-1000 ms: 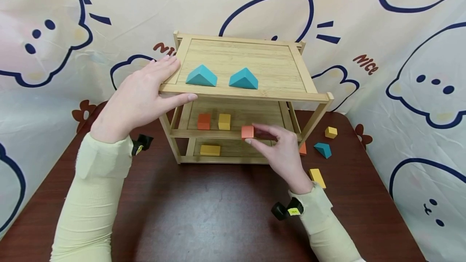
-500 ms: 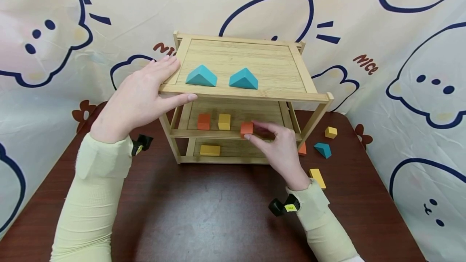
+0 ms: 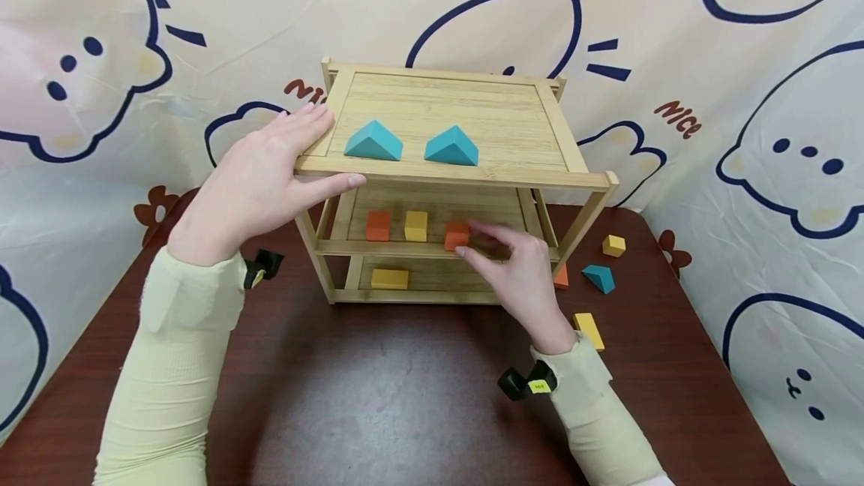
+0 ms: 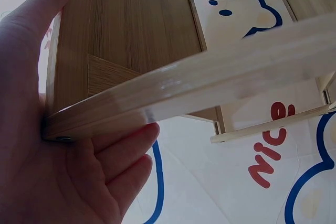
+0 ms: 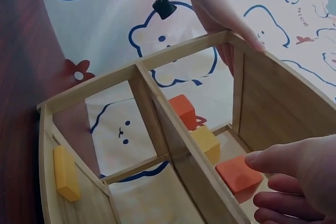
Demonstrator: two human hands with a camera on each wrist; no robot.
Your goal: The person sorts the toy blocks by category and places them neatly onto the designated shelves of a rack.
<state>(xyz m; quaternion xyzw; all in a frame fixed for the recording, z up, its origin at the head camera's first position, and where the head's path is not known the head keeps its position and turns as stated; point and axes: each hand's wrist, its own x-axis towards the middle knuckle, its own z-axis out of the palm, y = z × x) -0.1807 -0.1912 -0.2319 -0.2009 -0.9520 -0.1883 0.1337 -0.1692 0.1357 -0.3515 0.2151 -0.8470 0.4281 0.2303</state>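
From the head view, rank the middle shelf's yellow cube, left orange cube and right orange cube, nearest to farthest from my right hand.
1. Right orange cube: at your right hand.
2. Yellow cube: row's middle.
3. Left orange cube: row's left end.

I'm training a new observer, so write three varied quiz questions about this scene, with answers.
1. True or false: on the middle shelf, a yellow cube stands between two orange cubes.
2. Which shows on the bottom shelf: A, a blue prism; B, a yellow block; C, an orange cube?
3. Which hand is at the middle shelf, and where does the other rest?

Key: 1 true; 2 B; 3 the right hand; the left hand rests on the top shelf's corner.
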